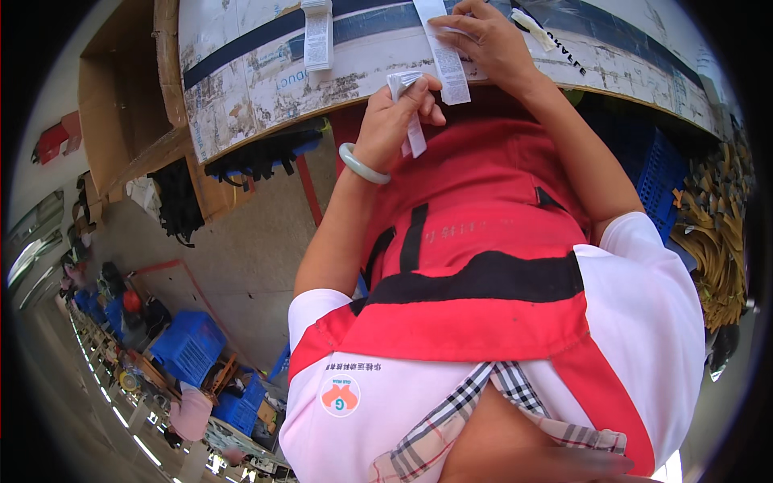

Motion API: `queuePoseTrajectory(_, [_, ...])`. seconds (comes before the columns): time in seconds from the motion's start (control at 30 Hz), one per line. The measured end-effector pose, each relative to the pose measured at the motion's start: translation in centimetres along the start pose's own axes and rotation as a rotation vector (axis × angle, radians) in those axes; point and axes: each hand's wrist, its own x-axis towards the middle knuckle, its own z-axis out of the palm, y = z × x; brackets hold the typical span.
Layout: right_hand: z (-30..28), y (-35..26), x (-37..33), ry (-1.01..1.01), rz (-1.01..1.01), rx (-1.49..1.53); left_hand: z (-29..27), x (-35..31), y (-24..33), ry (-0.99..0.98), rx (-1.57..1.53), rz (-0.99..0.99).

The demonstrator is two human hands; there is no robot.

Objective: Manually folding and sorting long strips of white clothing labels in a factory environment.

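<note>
My left hand point(400, 115) is closed around a small bundle of folded white fabric labels point(415, 138), which stick out above and below the fingers. Just in front of the table edge, this hand has a pale bangle point(364, 164) at its wrist. Farther right, over the tabletop, my right hand point(493, 47) has its bent fingers on a long white printed label strip point(449, 74); the strip's lower end reaches the near edge. Another stack of white labels point(319, 42) lies on the table to the left, apart from both hands.
The worn, taped tabletop point(250, 101) stretches across the top. On it at right lie a black printed strap point(568, 55) and a whitish piece point(531, 29). An open cardboard box point(121, 105) stands left; black pieces point(258, 155) hang below the edge. A blue crate point(662, 173) is under the right side.
</note>
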Motion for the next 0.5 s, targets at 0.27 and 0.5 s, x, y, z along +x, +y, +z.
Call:
queuePoseTrajectory(0.27, [0.3, 0.7, -1.6, -0.082, 0.055, 0.202, 0.3, 1.1, -0.1, 0.33, 0.483, 0.48])
queuePoseTrajectory(0.5, [-1.0, -2.6, -2.7, -0.064, 0.056, 0.506, 0.1, 0.5, 0.5, 0.26, 0.473, 0.539])
